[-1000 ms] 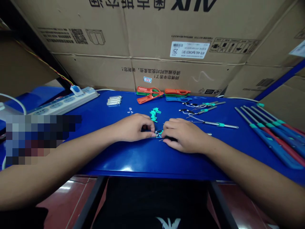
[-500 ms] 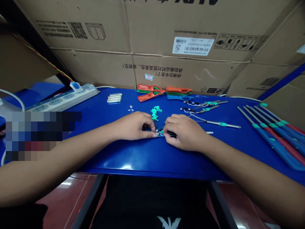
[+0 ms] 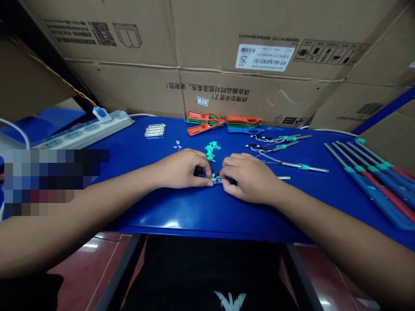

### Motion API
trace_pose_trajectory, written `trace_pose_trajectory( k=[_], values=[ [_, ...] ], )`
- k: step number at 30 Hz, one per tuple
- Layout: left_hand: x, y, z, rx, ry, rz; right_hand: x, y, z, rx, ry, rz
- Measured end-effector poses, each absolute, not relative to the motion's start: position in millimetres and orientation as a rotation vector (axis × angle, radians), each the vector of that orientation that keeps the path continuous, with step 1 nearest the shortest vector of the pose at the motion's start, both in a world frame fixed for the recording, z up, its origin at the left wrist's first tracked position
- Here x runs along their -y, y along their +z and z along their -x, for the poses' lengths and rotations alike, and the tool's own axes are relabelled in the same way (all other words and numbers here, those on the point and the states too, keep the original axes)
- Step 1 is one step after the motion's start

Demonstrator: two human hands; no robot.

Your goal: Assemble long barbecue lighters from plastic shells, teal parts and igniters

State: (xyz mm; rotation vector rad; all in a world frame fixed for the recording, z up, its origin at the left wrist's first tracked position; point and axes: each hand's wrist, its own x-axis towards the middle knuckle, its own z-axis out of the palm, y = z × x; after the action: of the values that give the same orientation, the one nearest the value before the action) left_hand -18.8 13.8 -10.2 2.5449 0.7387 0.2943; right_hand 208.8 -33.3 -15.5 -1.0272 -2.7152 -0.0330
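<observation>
Low over the table's middle, both hands work on one partly assembled long-nosed lighter (image 3: 217, 179), with small white and green parts and wires showing between them. My left hand (image 3: 186, 169) pinches its left part between thumb and fingers. My right hand (image 3: 248, 178) curls round its other part, and a metal tube (image 3: 284, 178) sticks out to the right. Fingers hide most of the body. Small green plastic pieces (image 3: 211, 151) lie just beyond the gap between the hands. Metal tubes with wires (image 3: 304, 166) lie past my right hand.
Orange, green and blue handle shells (image 3: 204, 123) are stacked at the back by a cardboard box (image 3: 129, 82). Assembled lighters (image 3: 372, 185) lie at the right. Clear-silvery cylinders (image 3: 154, 130), tiny white pieces (image 3: 177, 145) and a power strip (image 3: 84, 131) are left of centre.
The fingers of my right hand have shifted slightly left, closer to my left hand. Both hands keep hold of the lighter. The view has tilted a little.
</observation>
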Motion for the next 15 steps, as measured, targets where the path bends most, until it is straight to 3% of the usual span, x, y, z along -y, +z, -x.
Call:
trace_pose_trajectory(
  k=[15],
  values=[
    [-14.6, -11.9, 18.7, -0.743, 0.344, -2.494, 28.5, -18.0, -216.1, 2.612, 0.291, 1.057]
  ],
)
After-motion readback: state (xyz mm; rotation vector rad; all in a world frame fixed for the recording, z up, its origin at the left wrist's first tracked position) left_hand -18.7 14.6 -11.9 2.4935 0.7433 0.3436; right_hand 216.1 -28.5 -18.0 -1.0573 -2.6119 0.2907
